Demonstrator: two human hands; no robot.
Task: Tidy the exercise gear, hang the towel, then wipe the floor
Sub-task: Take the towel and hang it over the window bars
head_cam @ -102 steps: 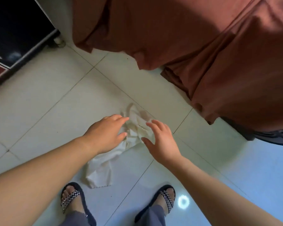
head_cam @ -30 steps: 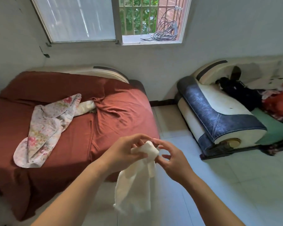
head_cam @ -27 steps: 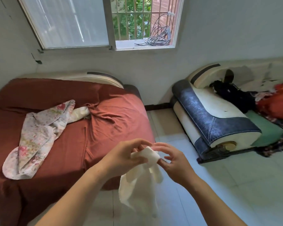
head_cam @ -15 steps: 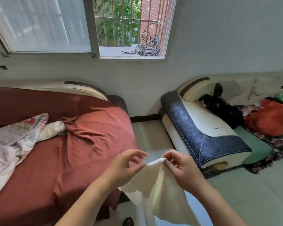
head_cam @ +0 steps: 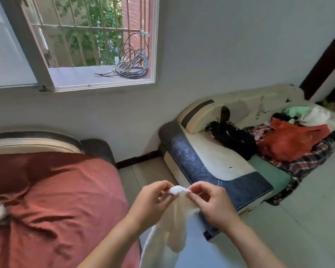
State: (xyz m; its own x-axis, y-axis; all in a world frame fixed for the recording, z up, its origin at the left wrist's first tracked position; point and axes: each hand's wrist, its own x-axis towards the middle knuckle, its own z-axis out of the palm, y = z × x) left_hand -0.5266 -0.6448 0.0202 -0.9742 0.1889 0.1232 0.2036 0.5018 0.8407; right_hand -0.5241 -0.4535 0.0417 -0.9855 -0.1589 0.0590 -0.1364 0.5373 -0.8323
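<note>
Left hand [head_cam: 153, 202]: fingertips pinch the top edge of the white cloth [head_cam: 175, 213].
Right hand [head_cam: 211, 204]: thumb and forefinger nip the same bunched edge, just beside the left pinch.
Cloth: held up between both hands, the rest hanging limp below the grip.
Bed [head_cam: 52, 200]: rust-red sheet, left of the grip.
Sofa [head_cam: 217, 167]: right of and beyond the grip.

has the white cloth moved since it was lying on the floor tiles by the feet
Yes. The white cloth has come up off the floor tiles; both hands, left hand and right hand, pinch its top edge, level with the red bed cover.
</note>
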